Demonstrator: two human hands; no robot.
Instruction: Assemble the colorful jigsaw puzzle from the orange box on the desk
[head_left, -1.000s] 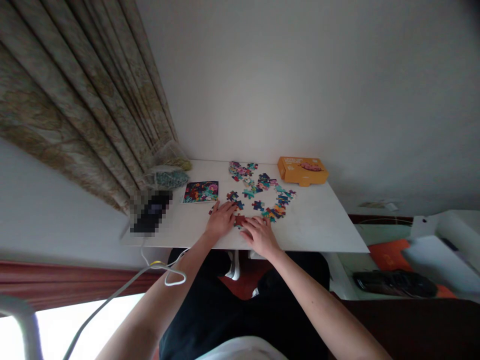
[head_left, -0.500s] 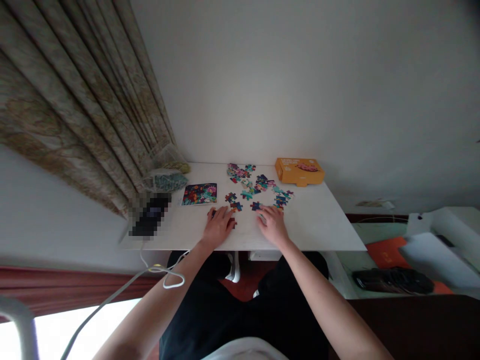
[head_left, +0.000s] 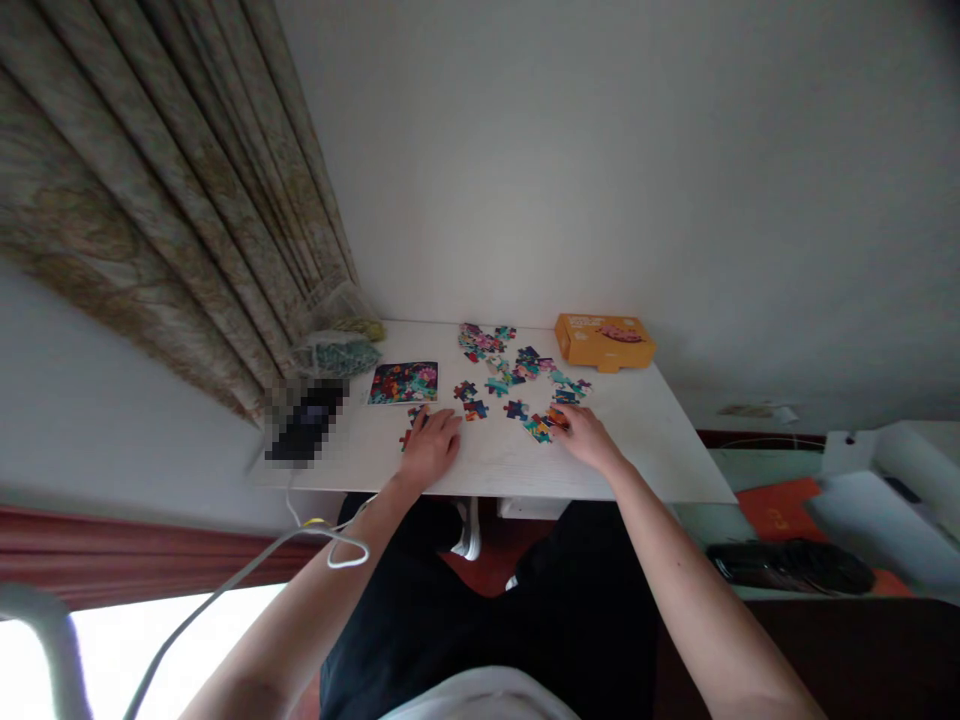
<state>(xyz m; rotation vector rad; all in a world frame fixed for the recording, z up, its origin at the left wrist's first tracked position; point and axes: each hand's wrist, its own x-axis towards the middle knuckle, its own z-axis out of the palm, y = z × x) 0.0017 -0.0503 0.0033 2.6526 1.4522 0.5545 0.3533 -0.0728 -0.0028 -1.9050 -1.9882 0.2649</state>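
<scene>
My left hand (head_left: 431,445) lies palm down near the table's front edge, its fingers stretched over dark puzzle pieces (head_left: 406,438) that show past its left side. How much it covers is hidden. On the right, my right hand (head_left: 589,437) has its fingertips closed on an orange puzzle piece (head_left: 557,418). A teal and yellow puzzle piece (head_left: 537,430) lies just left of those fingertips, with a dark blue puzzle piece (head_left: 515,409) beyond it. Between the hands and farther back, several loose puzzle pieces (head_left: 496,386) are scattered. A colourful picture card (head_left: 403,383) lies behind my left hand.
An orange box (head_left: 604,342) stands at the back right of the white table (head_left: 510,465). Clear plastic bags (head_left: 341,350) sit by the curtain at the back left, near a blurred dark object (head_left: 307,422). A cable (head_left: 225,590) hangs off the left front.
My right hand has moved right, uncovering the teal and yellow piece, and now grips an orange piece. My left hand has shifted slightly left, with pieces now showing at its left side.
</scene>
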